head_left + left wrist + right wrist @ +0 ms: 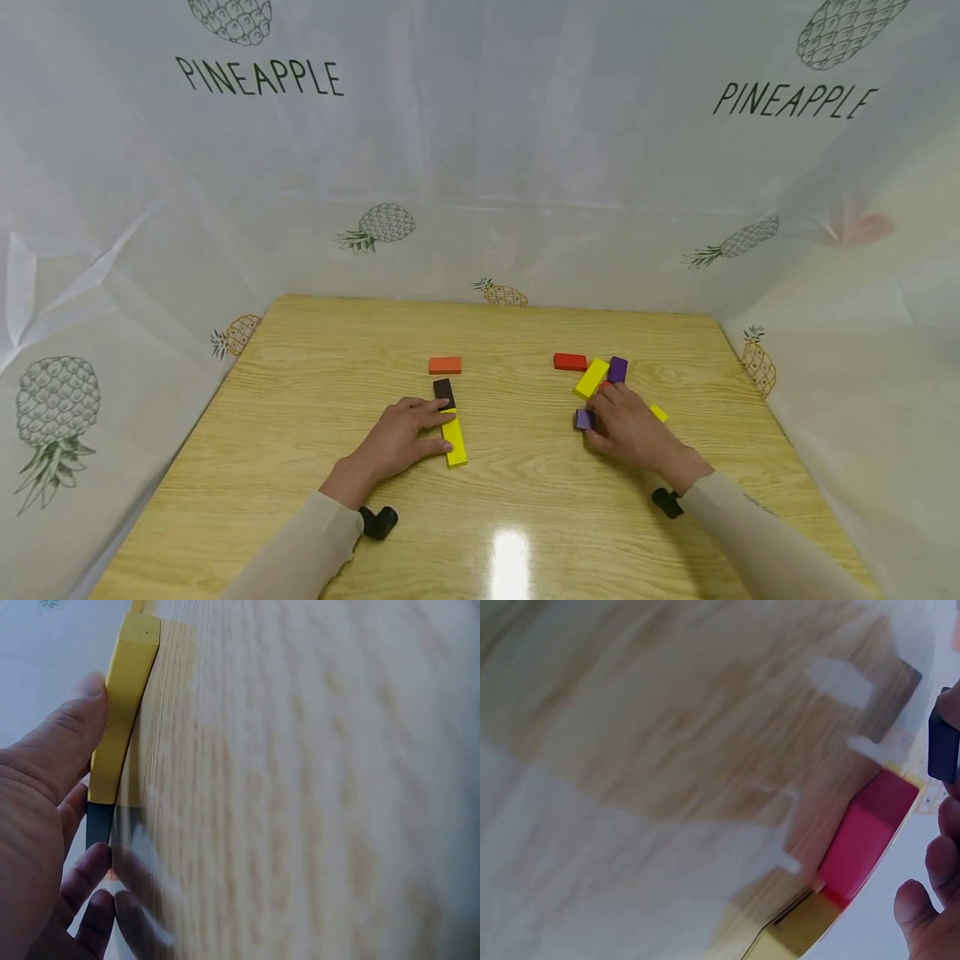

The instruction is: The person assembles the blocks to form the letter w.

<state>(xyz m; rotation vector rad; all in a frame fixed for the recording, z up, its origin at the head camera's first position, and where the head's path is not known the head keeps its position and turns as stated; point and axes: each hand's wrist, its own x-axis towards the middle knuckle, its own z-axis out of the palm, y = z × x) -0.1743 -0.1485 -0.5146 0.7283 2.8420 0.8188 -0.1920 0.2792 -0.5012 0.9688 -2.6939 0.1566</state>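
Observation:
A yellow block lies end to end with a black block. My left hand rests beside and over them, the thumb against the yellow block and the fingers near the black one. On the right, my right hand pinches a dark purple block, seen raised off the table in the right wrist view. The hand partly hides a red block behind its fingers.
An orange block lies beyond the black one. Near my right hand are a red block, a yellow block, another purple block and a partly hidden yellow piece. A pineapple-print sheet surrounds the wooden table.

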